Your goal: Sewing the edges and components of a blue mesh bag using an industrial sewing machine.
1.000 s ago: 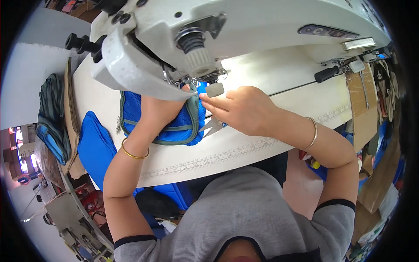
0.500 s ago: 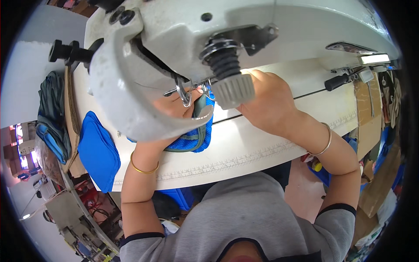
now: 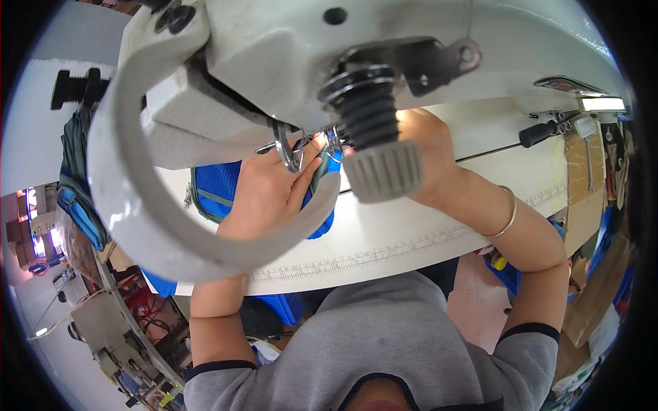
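Observation:
A blue mesh fabric piece with grey-green edging (image 3: 216, 183) lies on the white machine bed, beneath the head of a sewing machine (image 3: 274, 68). Over it rests my left hand (image 3: 264, 188), its thumb and fingers closed on the cloth, with fingertips beside the presser foot and needle area (image 3: 332, 142). The machine's curved white arm hides part of this hand, its wrist and the cloth. My right hand (image 3: 428, 147) is at the other side of the needle area. A ribbed tension knob (image 3: 384, 171) covers most of its fingers, so its grip is hidden.
Blue cut pieces (image 3: 159, 282) show at the table's left edge, mostly behind the curved arm. Folded grey-and-blue cloth (image 3: 81, 185) hangs farther left. A printed ruler (image 3: 384, 250) runs along the front edge. To the right are a black-handled screwdriver (image 3: 538, 133) and cardboard (image 3: 582, 164).
The machine appears larger and lower in view. More of my left hand and the fabric's left part now show behind the curved arm, which covers more of the blue stack.

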Available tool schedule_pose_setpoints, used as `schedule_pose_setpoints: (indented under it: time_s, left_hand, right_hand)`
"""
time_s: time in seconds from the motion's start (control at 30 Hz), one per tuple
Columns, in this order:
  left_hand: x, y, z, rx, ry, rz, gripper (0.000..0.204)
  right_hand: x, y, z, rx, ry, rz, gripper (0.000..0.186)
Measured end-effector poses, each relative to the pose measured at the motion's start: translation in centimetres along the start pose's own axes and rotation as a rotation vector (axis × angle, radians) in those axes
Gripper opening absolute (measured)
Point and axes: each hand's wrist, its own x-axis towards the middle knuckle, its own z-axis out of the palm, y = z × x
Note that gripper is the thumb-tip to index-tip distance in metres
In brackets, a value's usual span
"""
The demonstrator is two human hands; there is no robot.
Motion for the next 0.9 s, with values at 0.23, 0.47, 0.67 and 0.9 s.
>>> schedule_pose_setpoints:
  time_s: [0.23, 0.47, 0.67, 0.9]
  left_hand:
    - [-0.3, 0.5, -0.3, 0.095, -0.142, -0.134, 0.020]
    - [0.4, 2.4, -1.0, 0.223, -0.155, -0.058, 0.028]
    - [-0.5, 1.7, 1.3, 0.227, -0.015, -0.033, 0.024]
    - [0.6, 1.8, 2.1, 0.221, 0.074, -0.052, 0.019]
  right_hand:
    - [-1.0, 0.3, -0.6, -0.190, 0.039, -0.114, 0.016]
    - [-0.8, 0.5, -0.4, -0.123, 0.062, -0.056, 0.018]
    - [-1.0, 0.4, 0.3, -0.133, 0.059, -0.016, 0.019]
    - [-0.6, 0.4, 0.5, -0.282, 0.136, -0.067, 0.019]
